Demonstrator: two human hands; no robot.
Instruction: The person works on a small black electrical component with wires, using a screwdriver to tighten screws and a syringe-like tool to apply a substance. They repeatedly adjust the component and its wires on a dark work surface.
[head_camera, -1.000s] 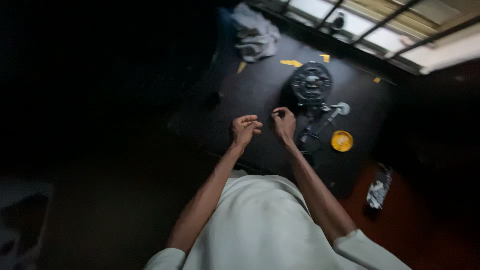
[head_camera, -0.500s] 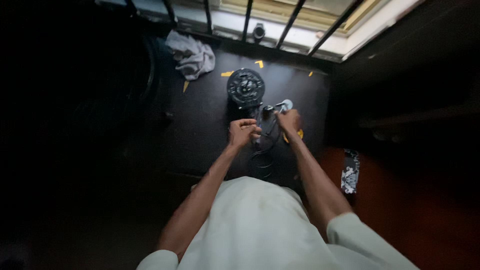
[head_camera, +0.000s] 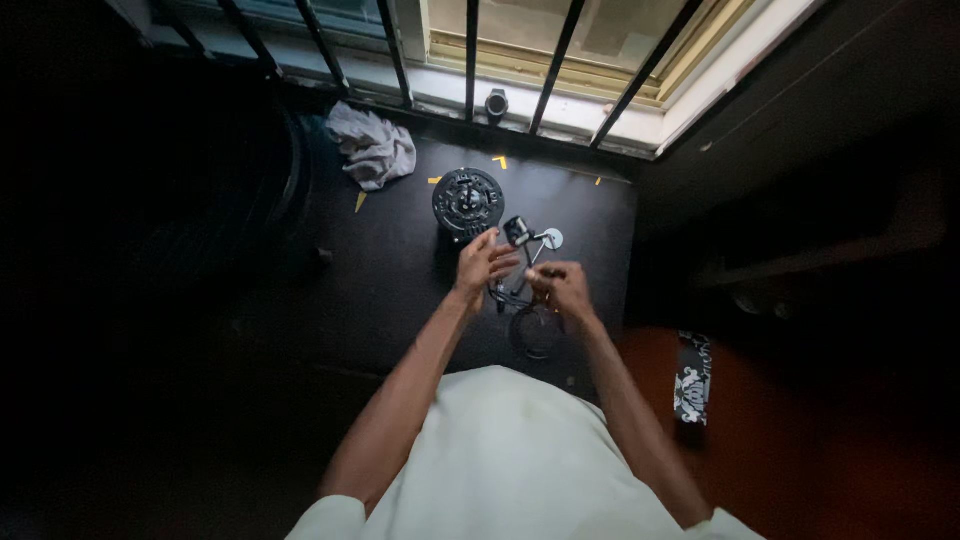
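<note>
A barred window (head_camera: 520, 60) runs along the far edge of the scene, its dark bars crossing a pale sill. Below it lies a black worktop (head_camera: 400, 280) marked with a few small yellow tape corners. A crumpled grey cloth (head_camera: 373, 148) sits at its far left corner. Near the middle stands a round black device (head_camera: 467, 200) with a ribbed top. Just right of it, a small black wire-framed part (head_camera: 520, 262) with a looped cable (head_camera: 535, 330) lies between the two hands, and a small pale disc (head_camera: 552, 238) rests beside its far end. The left hand (head_camera: 483, 265) has its fingers partly curled, touching the part's upper end. The right hand (head_camera: 560, 288) is closed narrowly around a thin dark piece of it. A patterned strip (head_camera: 692, 375) lies on the reddish floor to the right.
</note>
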